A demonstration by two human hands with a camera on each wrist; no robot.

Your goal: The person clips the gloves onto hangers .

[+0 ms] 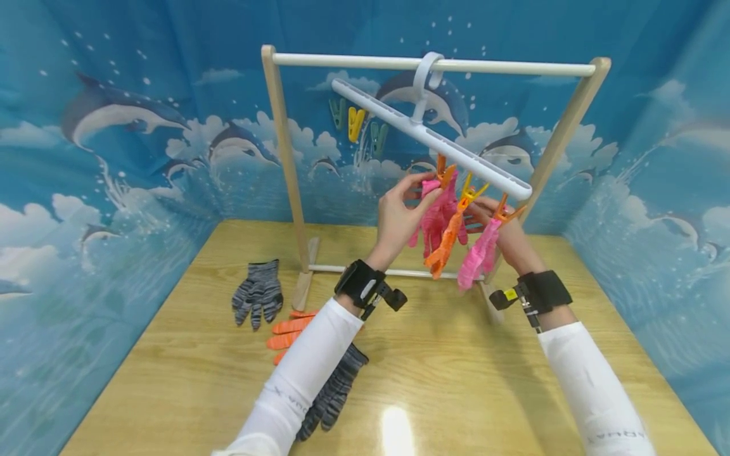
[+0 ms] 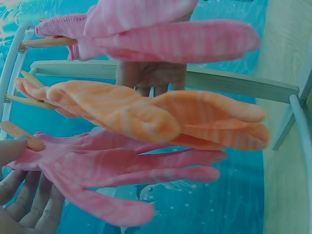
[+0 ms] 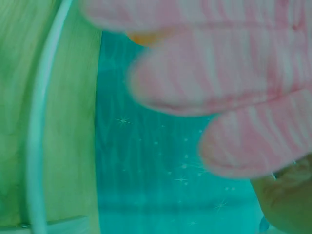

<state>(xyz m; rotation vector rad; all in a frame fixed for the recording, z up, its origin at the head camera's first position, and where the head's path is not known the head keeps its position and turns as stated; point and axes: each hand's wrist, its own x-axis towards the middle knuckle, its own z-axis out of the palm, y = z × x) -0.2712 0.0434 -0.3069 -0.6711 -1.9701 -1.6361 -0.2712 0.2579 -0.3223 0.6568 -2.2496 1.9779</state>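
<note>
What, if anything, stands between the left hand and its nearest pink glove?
Nothing visible: the left hand holds the pink glove at its cuff, beside the orange clothespin. The orange glove hangs on the other side.
</note>
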